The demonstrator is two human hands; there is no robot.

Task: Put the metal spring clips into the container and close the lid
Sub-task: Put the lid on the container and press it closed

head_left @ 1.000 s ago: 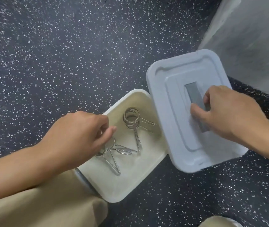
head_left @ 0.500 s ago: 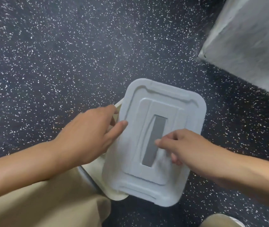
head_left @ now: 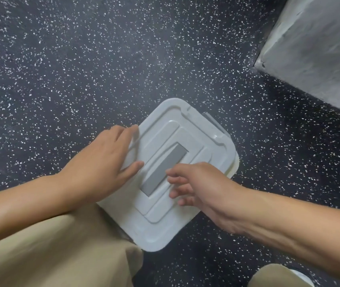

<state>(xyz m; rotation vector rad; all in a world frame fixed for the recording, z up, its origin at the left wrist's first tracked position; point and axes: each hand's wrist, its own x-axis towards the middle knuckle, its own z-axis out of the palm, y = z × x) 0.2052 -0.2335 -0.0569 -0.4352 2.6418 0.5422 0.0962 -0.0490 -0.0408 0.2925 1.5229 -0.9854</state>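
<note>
The lid [head_left: 165, 216] lies flat on top of the container [head_left: 235, 165], covering it almost fully; only a thin cream strip of the container rim shows past the lid's right edge, and a grey latch tab [head_left: 212, 122] projects at the far right corner. The left hand [head_left: 101, 164] rests open on the lid's left side, fingers spread along the far left edge and the thumb touching the raised panel; it grips nothing. The right hand [head_left: 198, 185] sits over the right half of the lid with fingers loosely curled and apart, fingertips just beside the grey handle strip [head_left: 163, 171], closed on nothing. The spring clips are hidden under the lid, so the container's contents cannot be confirmed. The container stands on the dark speckled floor [head_left: 82, 69], just beside a tan trouser leg [head_left: 61, 255] at the near left.
</note>
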